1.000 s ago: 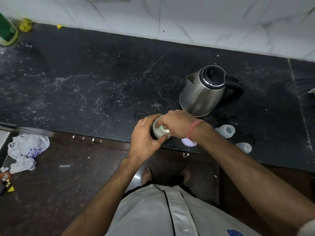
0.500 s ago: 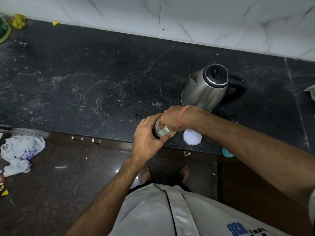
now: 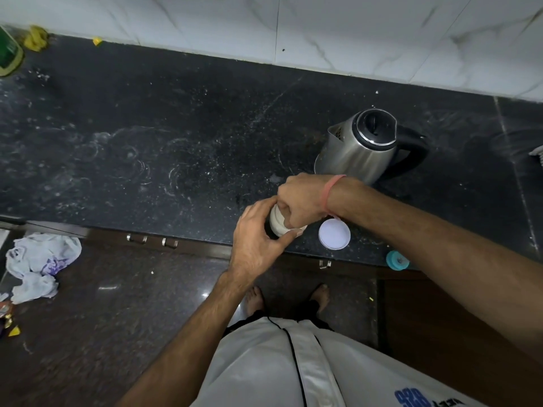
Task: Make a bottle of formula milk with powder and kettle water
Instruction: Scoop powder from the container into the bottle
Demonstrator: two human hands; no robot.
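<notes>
A small pale container [image 3: 277, 222], which looks like the powder tin, stands near the front edge of the black counter [image 3: 176, 148]. My left hand [image 3: 258, 236] grips its side. My right hand [image 3: 299, 201] is curled over its top and hides the opening; what the fingers hold there cannot be made out. A round white lid [image 3: 334, 233] lies flat on the counter just right of the container. The steel kettle [image 3: 361, 151] with a black lid and handle stands behind my right wrist. A teal bottle part [image 3: 396, 259] peeks out under my right forearm at the counter edge.
A white tiled wall [image 3: 323, 30] runs behind the counter. A green container [image 3: 8, 54] and a yellow scrap [image 3: 35, 39] sit at the far left back. Crumpled white bags [image 3: 41, 259] lie on the floor at left. Drawer handles [image 3: 152, 240] show under the counter edge.
My right hand has turned over the container's top, wrist swinging up toward the kettle. The white lid has come into full view; my right forearm now covers the clear bottle parts.
</notes>
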